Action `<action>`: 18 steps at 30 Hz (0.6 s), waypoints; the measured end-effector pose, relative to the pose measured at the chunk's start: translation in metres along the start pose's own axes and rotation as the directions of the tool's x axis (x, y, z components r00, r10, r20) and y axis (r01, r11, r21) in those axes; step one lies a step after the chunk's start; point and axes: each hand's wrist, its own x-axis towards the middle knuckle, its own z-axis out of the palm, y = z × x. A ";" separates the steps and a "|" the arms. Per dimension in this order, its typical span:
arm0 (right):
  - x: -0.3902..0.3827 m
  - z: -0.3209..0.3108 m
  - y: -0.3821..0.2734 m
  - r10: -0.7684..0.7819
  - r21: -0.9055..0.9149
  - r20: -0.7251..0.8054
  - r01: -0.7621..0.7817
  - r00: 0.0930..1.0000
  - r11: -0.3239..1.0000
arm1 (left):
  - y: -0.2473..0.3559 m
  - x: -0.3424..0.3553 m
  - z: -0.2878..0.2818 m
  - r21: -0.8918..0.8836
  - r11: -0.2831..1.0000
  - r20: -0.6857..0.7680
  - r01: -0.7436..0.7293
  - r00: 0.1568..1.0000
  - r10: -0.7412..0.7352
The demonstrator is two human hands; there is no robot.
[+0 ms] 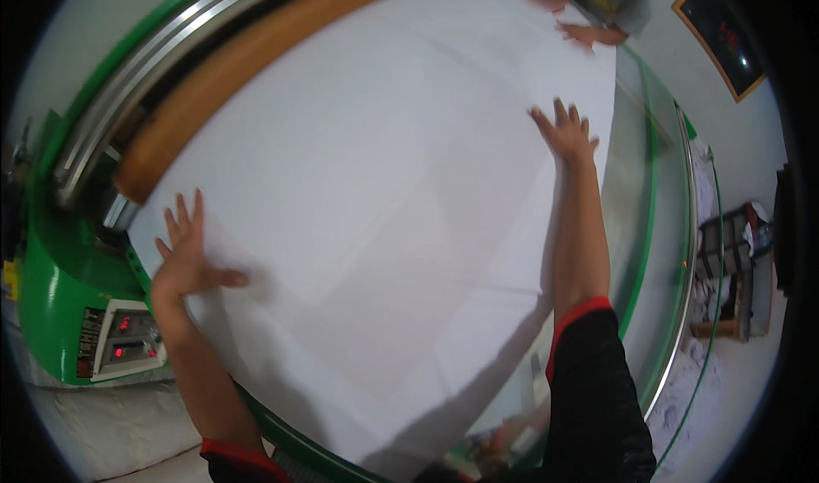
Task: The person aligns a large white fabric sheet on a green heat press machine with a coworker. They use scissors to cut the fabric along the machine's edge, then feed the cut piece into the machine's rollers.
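Observation:
A large white sheet (384,116) lies across the green machine, with faint rectangular shapes showing through it. My left hand (183,257) is spread open over the sheet's left side, near the orange-brown roller (188,90). My right hand (567,133) rests with fingers apart on the sheet's upper right, near its edge. Both forearms come in from below in dark sleeves with red cuffs. Nothing is held in either hand.
A co-worker's hand (589,35) is at the sheet's far right end. A control panel (128,338) sits at left on the green housing (55,278). A green-edged glass surface (631,227) runs along the right. Crates (725,244) and a framed dark board (717,35) lie beyond.

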 end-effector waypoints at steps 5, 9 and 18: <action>-0.004 -0.005 -0.003 0.041 0.012 -0.001 -0.041 0.999 0.999 | 0.002 0.016 0.010 0.034 0.999 -0.027 -0.015 1.000 0.016; 0.004 -0.008 0.003 0.065 -0.048 0.009 -0.064 0.998 0.997 | -0.003 0.021 0.000 0.030 0.999 0.029 -0.029 0.999 0.028; -0.022 -0.017 -0.030 0.070 0.054 0.052 -0.073 0.996 0.996 | -0.002 0.018 0.001 -0.117 0.993 -0.023 0.019 1.000 -0.022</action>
